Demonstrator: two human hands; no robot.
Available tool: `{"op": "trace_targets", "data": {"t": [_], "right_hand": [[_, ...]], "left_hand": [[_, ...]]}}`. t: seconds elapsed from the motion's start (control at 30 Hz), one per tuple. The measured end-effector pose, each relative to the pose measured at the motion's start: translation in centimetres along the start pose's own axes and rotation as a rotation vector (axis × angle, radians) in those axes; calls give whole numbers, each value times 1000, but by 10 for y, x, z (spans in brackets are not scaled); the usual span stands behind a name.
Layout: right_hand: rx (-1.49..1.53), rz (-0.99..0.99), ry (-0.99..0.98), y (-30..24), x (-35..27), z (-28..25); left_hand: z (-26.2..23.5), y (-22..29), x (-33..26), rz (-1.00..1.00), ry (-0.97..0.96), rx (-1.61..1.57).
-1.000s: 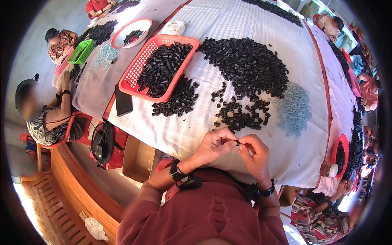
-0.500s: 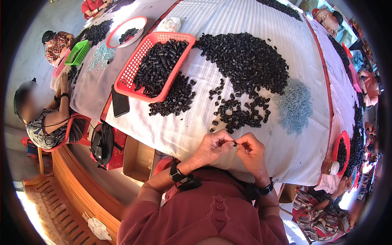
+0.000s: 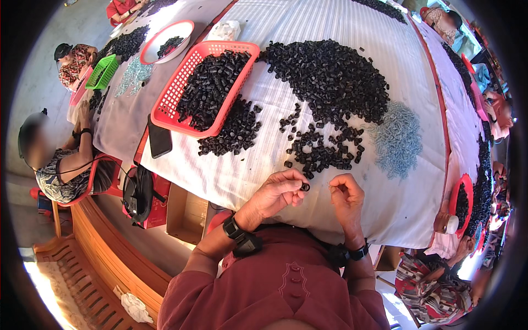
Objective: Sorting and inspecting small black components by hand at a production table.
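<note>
Pinching one black ring [image 3: 305,187], one left hand [image 3: 278,193], one right hand [image 3: 346,199] nearby

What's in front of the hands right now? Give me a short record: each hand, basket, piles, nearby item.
Left hand: the left hand pinches a small black ring-shaped piece
Right hand: the right hand, apart from the left, has curled fingers; too small to tell whether it holds anything
Basket: red lattice basket, holding black pieces
Piles: large black pile; looser black pieces nearer the hands; pale blue pile at right
Nearby item: dark phone-like slab beside the basket
</note>
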State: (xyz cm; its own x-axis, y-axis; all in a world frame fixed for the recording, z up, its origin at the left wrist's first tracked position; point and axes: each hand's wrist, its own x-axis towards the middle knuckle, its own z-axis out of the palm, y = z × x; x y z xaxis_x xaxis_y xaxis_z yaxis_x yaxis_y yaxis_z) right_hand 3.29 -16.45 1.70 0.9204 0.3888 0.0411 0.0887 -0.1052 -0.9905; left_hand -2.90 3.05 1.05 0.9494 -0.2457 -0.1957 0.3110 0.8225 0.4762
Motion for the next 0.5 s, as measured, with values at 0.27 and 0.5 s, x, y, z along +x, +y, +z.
{"op": "trace_targets", "data": {"t": [0.27, 0.5], "right_hand": [[196, 138, -178, -24, -3, 8], [110, 104, -295, -22, -5, 14]], "left_hand": [[-5, -10, -1, 40, 59, 260], [-6, -15, -8, 53, 79, 383]]}}
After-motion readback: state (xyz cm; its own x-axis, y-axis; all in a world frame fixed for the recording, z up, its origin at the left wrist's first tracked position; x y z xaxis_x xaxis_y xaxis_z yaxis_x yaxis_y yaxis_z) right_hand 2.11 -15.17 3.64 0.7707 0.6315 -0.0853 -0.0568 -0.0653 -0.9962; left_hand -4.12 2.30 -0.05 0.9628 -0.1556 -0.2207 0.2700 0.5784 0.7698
